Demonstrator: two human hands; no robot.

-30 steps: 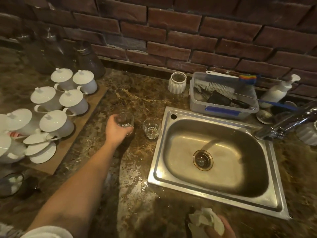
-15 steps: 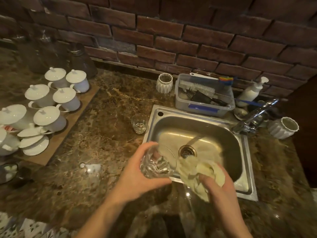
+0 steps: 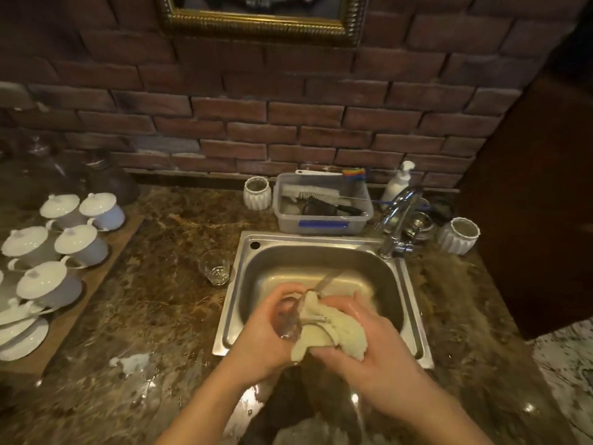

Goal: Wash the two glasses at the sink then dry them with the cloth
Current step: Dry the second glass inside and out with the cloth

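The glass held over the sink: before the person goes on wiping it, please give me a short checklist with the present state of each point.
1. Left hand grips the glass: ok.
2. Right hand holds the cloth against the glass: ok.
3. Glass is above the sink basin: ok.
4. Water from the faucet turned off: not ok, a stream appears to run.
5. Second glass upright on the counter, apart from the hands: ok.
6. Held glass free of cracks: cannot tell.
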